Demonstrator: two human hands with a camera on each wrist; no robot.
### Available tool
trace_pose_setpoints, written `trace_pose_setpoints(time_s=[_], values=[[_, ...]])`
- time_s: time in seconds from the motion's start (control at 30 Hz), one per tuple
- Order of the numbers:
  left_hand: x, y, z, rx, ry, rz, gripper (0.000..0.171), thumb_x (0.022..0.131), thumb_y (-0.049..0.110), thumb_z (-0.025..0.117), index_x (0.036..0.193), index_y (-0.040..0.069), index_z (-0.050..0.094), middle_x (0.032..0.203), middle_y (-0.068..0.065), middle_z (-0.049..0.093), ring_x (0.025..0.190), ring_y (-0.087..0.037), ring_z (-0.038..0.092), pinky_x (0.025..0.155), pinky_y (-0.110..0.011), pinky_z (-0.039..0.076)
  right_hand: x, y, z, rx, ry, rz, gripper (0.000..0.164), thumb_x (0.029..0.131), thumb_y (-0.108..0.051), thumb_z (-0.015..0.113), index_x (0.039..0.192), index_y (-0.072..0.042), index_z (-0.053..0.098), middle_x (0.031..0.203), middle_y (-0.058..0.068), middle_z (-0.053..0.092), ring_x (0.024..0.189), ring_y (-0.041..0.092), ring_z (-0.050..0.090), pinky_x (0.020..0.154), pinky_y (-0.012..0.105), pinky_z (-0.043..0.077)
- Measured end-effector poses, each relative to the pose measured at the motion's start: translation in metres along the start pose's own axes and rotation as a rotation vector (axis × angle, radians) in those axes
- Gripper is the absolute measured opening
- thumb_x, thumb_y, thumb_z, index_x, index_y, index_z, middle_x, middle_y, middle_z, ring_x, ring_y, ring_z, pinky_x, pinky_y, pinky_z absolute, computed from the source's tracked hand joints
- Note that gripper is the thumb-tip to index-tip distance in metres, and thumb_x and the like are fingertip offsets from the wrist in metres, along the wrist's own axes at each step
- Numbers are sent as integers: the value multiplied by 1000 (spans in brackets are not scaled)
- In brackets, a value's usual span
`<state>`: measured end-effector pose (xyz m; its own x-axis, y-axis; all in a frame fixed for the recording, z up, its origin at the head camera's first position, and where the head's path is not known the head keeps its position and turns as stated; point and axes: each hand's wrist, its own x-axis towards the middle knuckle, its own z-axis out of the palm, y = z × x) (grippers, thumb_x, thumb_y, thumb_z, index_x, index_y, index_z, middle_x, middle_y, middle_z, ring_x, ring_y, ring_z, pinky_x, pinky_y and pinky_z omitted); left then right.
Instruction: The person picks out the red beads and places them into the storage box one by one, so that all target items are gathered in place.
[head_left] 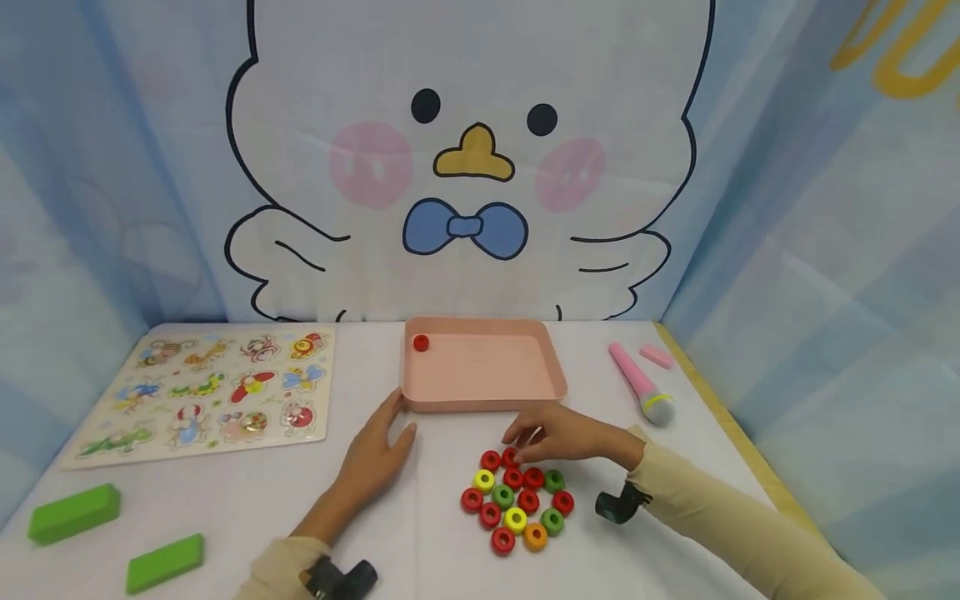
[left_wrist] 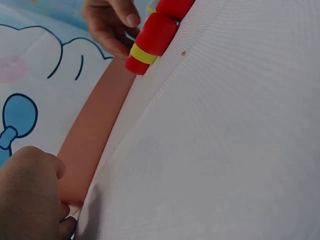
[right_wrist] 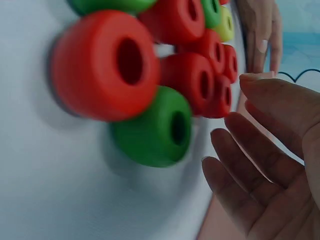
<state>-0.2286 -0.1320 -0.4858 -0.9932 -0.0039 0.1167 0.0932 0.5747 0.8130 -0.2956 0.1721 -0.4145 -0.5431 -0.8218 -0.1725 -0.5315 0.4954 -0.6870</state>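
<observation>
Several wooden-looking round beads with holes, red, green, yellow and one orange bead (head_left: 535, 537), lie grouped on the white cloth. My right hand (head_left: 566, 433) reaches over the far edge of the group. Its thumb and fingers are spread apart at a red bead (head_left: 510, 457); in the right wrist view the fingertips are right beside that bead (right_wrist: 220, 97), with no grip showing. A pink tray (head_left: 483, 406) stands beyond, holding one red bead (head_left: 421, 342) in its far left corner. My left hand (head_left: 375, 454) rests with extended fingers at the tray's near left corner.
A wooden insect picture puzzle (head_left: 202, 387) lies at the left. Two green blocks (head_left: 73, 514) sit at the near left. To the tray's right are a pink toy microphone (head_left: 637, 379) and a small pink block (head_left: 657, 357). A printed curtain (head_left: 480, 283) hangs behind.
</observation>
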Motion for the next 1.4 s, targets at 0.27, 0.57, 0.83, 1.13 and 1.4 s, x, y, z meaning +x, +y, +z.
trace_pose_setpoints(time_s=[0.27,0.57,0.83,1.13,1.4], values=[[0,-2,0,2,9,7,65,100,27,53,156,8,24,155,-11,35,144,-30,26,117,-48,20,0,5,11,1,22,8,24,91,-16,71,115,-10,70,106,-6,65,96,7,64,87,22,53],[0,-3,1,-8,18,35,65,100,26,54,155,7,26,154,-12,36,144,-31,27,117,-47,21,-3,5,12,-5,39,12,23,91,-15,71,114,-10,71,103,-5,66,92,7,63,85,23,54],[1,-4,3,-5,21,29,65,100,26,54,155,7,25,155,-12,35,144,-31,27,117,-49,21,-1,7,14,-21,59,7,23,91,-17,72,113,-10,71,101,-7,65,87,7,61,81,24,54],[0,-3,4,-9,26,21,65,99,26,54,155,7,26,155,-11,36,144,-31,27,117,-49,21,-3,10,13,-25,60,3,23,91,-18,72,113,-11,71,101,-9,65,88,6,61,82,24,54],[0,-2,2,2,12,10,66,99,27,54,156,8,25,155,-10,35,144,-30,26,117,-49,22,5,2,-5,-39,107,-9,26,91,-18,72,115,-8,71,102,-6,67,90,10,63,85,25,54]])
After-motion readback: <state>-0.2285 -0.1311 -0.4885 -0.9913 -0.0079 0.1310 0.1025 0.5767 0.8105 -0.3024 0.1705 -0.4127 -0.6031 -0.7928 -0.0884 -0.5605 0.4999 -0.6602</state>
